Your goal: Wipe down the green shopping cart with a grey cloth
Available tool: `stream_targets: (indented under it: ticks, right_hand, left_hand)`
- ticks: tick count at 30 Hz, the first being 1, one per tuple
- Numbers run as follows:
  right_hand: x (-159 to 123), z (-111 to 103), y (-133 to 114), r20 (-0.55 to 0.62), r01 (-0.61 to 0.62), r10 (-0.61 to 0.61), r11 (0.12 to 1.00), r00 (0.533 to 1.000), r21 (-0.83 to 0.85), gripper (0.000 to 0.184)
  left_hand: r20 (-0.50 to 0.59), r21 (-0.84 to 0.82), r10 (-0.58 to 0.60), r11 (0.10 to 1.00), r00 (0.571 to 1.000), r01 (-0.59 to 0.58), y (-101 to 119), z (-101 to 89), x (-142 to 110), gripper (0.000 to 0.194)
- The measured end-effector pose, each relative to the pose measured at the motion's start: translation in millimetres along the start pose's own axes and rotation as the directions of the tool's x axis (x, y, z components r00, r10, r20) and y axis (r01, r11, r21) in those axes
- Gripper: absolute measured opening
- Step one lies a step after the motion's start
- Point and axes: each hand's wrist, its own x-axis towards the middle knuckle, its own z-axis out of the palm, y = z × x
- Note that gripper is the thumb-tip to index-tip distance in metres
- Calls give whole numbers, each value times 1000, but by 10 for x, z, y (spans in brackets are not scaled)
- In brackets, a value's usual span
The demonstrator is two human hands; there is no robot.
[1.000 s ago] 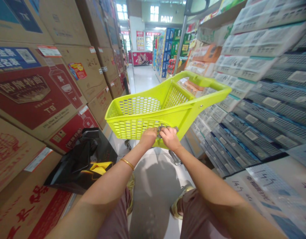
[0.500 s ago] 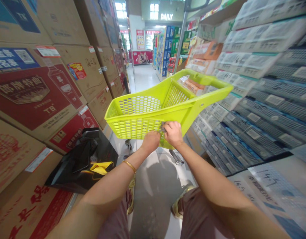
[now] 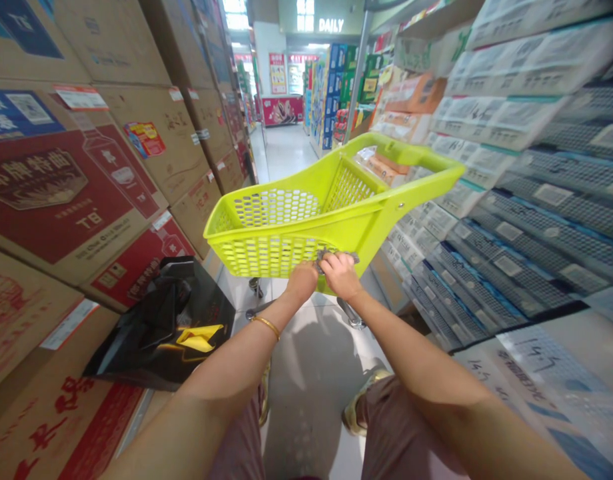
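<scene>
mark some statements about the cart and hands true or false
1. The right hand holds a gray cloth at the side of the cart. True.
2. The cart is red. False: it is yellow-green.
3. A black bag sits beside cartons on the left. True.
4. The gold bracelet is on the right wrist. False: it circles the left wrist.
5. The left hand grips the cart's handle. False: it is beside the right hand.

Smooth plastic is giving the cart a soft sheen; the rag is looking rough. At eight o'clock the bag is gleaming; at nine, cardboard boxes are looking matt.
</scene>
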Motion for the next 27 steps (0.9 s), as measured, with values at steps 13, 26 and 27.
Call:
stream_targets:
  ticks: [13,26,27]
  right_hand:
    - [-195,260,-87,232,81,-86,996,969,32,23]
    - [144,-117,4,-107,-103,115,988,988,113,27]
    - [120,-87,-10,-72,-70,78,992,994,101,27]
  left_hand:
    - [-22,62,-8,998,1000,9,-75,47,10,29]
    - [16,24,2,1000,1000,-2,-102,32,52,31]
    - [24,14,5,1000,1000,-5,-108,34,55,30]
